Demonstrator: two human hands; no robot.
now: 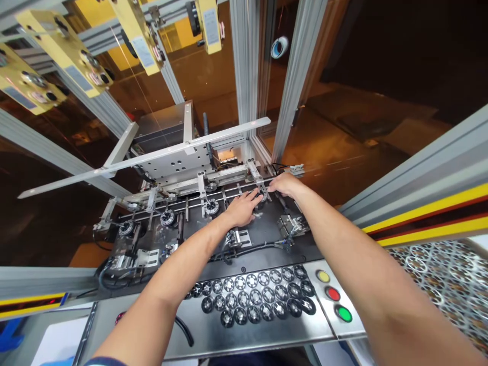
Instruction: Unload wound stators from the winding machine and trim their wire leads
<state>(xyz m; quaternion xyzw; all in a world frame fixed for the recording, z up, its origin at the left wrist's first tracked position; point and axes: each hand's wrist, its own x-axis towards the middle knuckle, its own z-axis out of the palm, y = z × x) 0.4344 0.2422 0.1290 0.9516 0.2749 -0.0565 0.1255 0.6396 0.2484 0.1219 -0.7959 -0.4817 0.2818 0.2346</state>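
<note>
My left hand (pixel 243 209) reaches over the dark machine bed with its fingers stretched out and apart. Its fingertips are at the rightmost round black-and-silver part (pixel 262 196), which they partly cover. Just to the right, my right hand (pixel 285 185) is closed, thumb and fingers drawn together beside that same part and the thin metal rods. What lies between its fingertips is too small to make out. Similar round parts sit in a row to the left: one close by (pixel 211 206), another (pixel 168 217) further along, and one at the far left (pixel 126 227).
Several round black parts (pixel 254 296) lie in rows on the metal front ledge (pixel 290 333). Yellow, red and green buttons (pixel 333 293) are beside them. A long metal bar (pixel 152 155) crosses above the bed. Yellow units (pixel 209 25) hang overhead; a yellow-striped post (pixel 430 218) stands right.
</note>
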